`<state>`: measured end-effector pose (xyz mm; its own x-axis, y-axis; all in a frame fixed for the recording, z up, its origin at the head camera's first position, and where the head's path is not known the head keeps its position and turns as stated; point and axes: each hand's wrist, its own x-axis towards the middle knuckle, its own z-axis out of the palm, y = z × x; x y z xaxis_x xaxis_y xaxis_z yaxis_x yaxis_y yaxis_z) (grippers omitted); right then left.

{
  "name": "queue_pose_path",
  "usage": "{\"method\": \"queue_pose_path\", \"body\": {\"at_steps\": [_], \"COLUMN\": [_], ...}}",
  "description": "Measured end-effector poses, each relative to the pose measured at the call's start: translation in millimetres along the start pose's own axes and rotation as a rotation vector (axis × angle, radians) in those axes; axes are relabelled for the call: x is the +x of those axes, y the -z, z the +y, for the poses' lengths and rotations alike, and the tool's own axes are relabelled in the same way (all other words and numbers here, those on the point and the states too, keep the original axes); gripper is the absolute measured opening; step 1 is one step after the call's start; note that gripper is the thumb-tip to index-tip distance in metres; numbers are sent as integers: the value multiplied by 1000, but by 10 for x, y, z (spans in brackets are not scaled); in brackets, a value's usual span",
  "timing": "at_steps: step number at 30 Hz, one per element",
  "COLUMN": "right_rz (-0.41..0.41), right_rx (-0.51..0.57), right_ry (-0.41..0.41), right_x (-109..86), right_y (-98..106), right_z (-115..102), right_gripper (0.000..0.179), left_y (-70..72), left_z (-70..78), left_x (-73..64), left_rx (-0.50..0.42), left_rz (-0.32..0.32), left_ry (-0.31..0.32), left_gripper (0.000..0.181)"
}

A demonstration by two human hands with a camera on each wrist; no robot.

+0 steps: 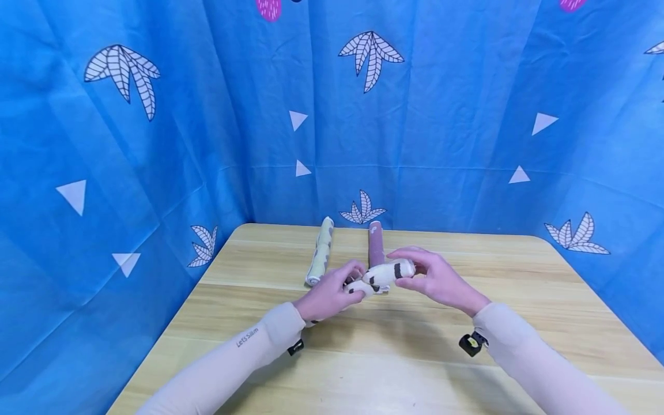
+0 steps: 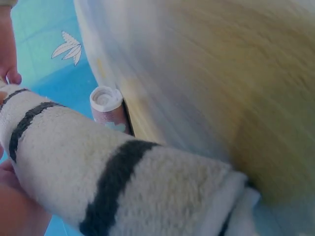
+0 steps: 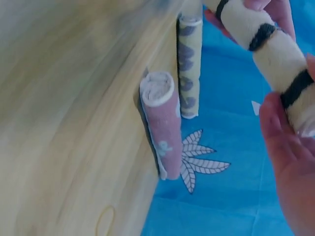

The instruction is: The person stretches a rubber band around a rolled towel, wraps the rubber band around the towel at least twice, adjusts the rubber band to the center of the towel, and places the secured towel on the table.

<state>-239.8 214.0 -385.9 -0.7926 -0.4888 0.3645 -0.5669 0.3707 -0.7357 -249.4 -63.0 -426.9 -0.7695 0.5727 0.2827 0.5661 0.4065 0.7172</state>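
Cream rolled towel with black stripes [image 1: 385,273] is up off the wooden table [image 1: 394,374], out in front of the person, a hand on each side. Left hand [image 1: 331,294]: fingers and thumb curled round the roll partway along, a stretch of it running on past the wrist. Right hand [image 1: 440,281]: thumb and fingers pinch the right end. Long axis runs crosswise, left to right, slanting away at the right end; slight bend between the hands.

Pink rolled towel [image 1: 376,245] lies on the table just beyond, long axis pointing away, near end partly hidden by the striped roll. Pale green rolled towel [image 1: 321,251] left of it, nearer the left hand.
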Motion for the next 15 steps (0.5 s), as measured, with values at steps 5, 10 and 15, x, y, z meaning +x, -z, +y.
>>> {"method": "queue_pose_path", "body": {"at_steps": [5, 10, 15], "right_rz": [39, 97, 134], "right_rx": [-53, -87, -77], "right_ry": [54, 16, -49], "right_x": [27, 51, 73], "right_y": [-20, -58, -84], "right_z": [3, 1, -27], "right_gripper": [38, 30, 27], "left_y": [-5, -63, -110], "left_z": [-11, 4, 28], "left_x": [-16, -45, -49], "left_rx": [6, 296, 495], "left_rz": [36, 162, 258], "left_ry": [-30, -177, -331], "left_gripper": [31, 38, 38]}}
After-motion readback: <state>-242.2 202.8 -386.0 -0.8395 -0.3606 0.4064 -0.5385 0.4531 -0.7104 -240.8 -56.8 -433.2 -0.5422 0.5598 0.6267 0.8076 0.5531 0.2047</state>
